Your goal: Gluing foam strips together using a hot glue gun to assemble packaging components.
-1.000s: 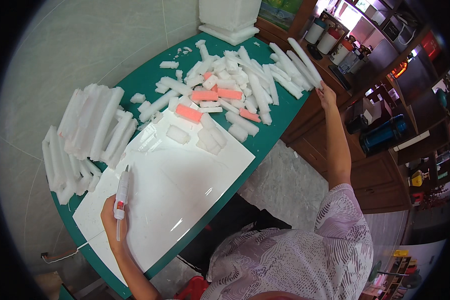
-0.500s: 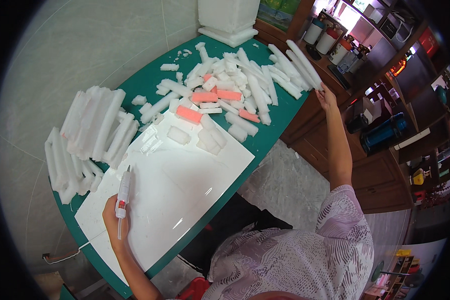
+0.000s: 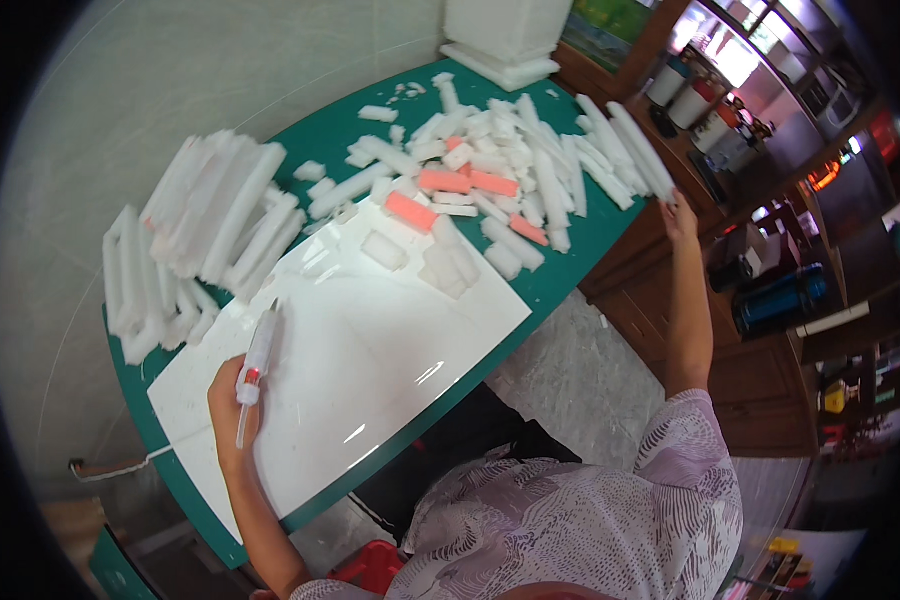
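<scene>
A: Left hand [image 3: 232, 405]?

B: Fingers closed around a white pen-shaped tool [image 3: 258, 357]. Tool runs up out of the fist, tip toward the foam stacks; a thin lead drops below the fist. A small red spot on the barrel sits just above the fingers.

A: Where is that against the white board [image 3: 370, 360]?

B: Hand and tool lie over the board's left edge. The board rests on the green counter [image 3: 580, 240] and covers most of its near half.

A: Right hand [image 3: 680, 212]?

B: Stretched out past the board's far right corner, at the counter's right edge. Fingers are curled on the near end of a long white foam strip [image 3: 638, 150]. The strip runs away from the hand, up and left, lying alongside other strips of the same kind.

A: Anything else near the board?

B: Left of it, stacked white foam bars [image 3: 205, 235]. Beyond its far edge, a loose heap of white foam offcuts [image 3: 510, 160] with a few pink blocks [image 3: 445, 182] among them; one pink block lies on the board's far edge. Some small white pieces rest on the board itself.
</scene>
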Demonstrator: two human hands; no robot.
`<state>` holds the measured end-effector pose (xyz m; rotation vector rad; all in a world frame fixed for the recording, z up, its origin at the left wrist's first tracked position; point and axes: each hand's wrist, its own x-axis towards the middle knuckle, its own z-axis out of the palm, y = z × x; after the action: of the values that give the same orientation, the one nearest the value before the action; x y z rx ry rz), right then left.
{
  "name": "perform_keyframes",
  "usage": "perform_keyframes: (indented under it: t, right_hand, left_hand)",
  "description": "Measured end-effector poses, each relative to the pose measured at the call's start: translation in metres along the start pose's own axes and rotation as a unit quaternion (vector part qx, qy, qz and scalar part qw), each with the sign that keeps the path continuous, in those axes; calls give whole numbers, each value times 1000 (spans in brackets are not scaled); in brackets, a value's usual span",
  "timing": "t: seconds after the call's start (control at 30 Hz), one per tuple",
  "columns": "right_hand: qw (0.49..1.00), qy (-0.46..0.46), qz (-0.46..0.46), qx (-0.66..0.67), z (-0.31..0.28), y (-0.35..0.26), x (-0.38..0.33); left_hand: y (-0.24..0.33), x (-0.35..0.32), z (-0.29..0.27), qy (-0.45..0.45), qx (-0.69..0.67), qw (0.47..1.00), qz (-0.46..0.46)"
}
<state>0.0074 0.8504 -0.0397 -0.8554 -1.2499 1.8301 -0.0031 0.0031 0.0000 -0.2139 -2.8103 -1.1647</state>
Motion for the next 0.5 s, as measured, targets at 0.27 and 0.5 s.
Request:
perform_keyframes:
  t: [0.27,0.5]
  right_hand:
    - [981,-163,-13,103,74,-74,-92]
    - [840,-480,-145,-208,143,-26,-281]
  left_hand:
    - [-2,-11,-7,6,12,1000,-4]
    - [-7,1,-12,111,-9,993,44]
